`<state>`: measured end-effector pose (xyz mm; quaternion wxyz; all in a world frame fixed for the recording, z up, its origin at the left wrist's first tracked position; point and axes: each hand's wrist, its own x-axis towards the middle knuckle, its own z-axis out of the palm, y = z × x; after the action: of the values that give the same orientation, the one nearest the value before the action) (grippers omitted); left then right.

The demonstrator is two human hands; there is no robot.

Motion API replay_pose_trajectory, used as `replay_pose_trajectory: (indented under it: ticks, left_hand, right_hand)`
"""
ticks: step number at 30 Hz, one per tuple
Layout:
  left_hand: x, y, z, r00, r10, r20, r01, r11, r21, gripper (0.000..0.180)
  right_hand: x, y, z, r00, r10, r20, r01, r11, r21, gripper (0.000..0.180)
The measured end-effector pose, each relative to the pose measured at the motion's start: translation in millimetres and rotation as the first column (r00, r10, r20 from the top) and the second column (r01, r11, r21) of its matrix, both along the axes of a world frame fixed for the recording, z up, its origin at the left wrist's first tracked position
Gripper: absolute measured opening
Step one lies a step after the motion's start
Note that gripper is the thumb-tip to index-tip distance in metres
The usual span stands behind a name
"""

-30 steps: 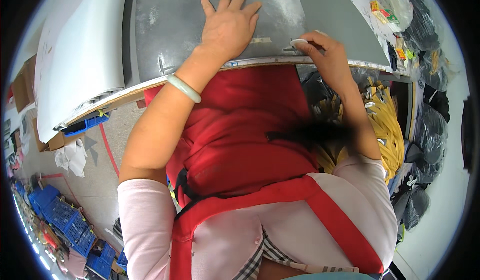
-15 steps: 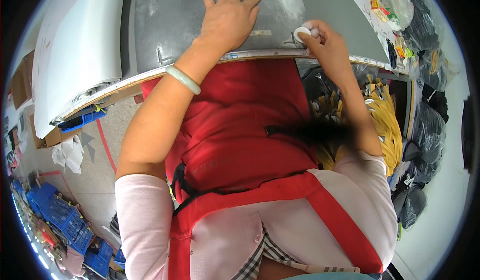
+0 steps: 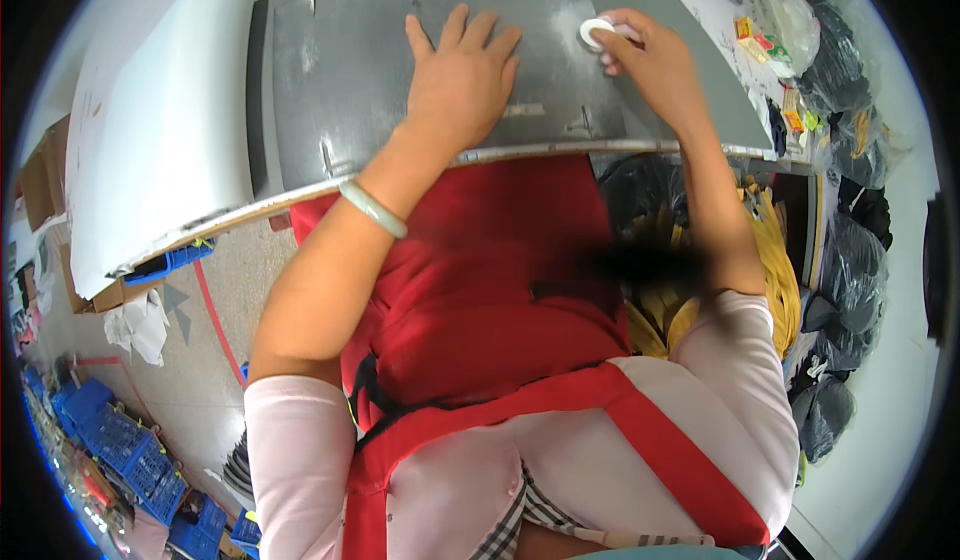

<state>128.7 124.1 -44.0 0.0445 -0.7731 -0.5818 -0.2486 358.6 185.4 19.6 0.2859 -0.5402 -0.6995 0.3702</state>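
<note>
My left hand [image 3: 460,85] lies flat with its fingers spread on a dark grey rectangular board [image 3: 350,80]. The board has small angled marks or slots near its corners and lies on a larger grey sheet [image 3: 670,50]. Pinched between the thumb and fingers of my right hand [image 3: 645,55] is a small white disc [image 3: 597,35], held at the board's right side. Whether the disc touches the surface I cannot tell. A pale bangle [image 3: 372,210] circles my left wrist.
A large white roll of sheet [image 3: 180,110] covers the table's left end. Small packets [image 3: 755,40] and plastic bags [image 3: 840,50] lie at the right. Below the table edge hang yellow straps [image 3: 775,260]. Blue crates [image 3: 125,445] stand on the floor at lower left.
My right hand has moved up and slightly left with the white disc, away from the board's near corner. The table sits lower in view; my left hand stays flat on the board.
</note>
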Motion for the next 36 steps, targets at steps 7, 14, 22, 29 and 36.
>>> replay_pose_trajectory:
  ticks: [7,14,22,29,36]
  left_hand:
    - [1,-4,1,0.999,0.002,0.033,0.0,0.999,-0.049,0.035]
    - [-1,-3,2,0.998,-0.012,0.054,0.015,0.998,-0.053,0.034]
    - [0,-3,1,0.999,0.025,0.02,-0.024,0.999,-0.043,0.033]
    - [-1,-2,0,0.999,-0.018,0.048,0.022,0.996,-0.083,0.036]
    - [1,-2,-1,1.0,-0.017,-0.018,0.016,0.997,-0.071,0.037]
  right_hand:
    - [-33,85,-14,0.942,0.014,0.335,-0.156,0.902,0.402,0.026]
    - [-51,113,-23,0.852,0.072,0.519,-0.346,0.821,0.453,0.024]
    - [-44,117,-25,0.938,-0.009,0.347,-0.056,0.983,0.176,0.016]
    - [-47,121,-19,0.945,0.034,0.325,-0.109,0.97,0.216,0.014]
    - [-91,103,6,0.999,0.041,-0.002,-0.041,0.997,0.07,0.013]
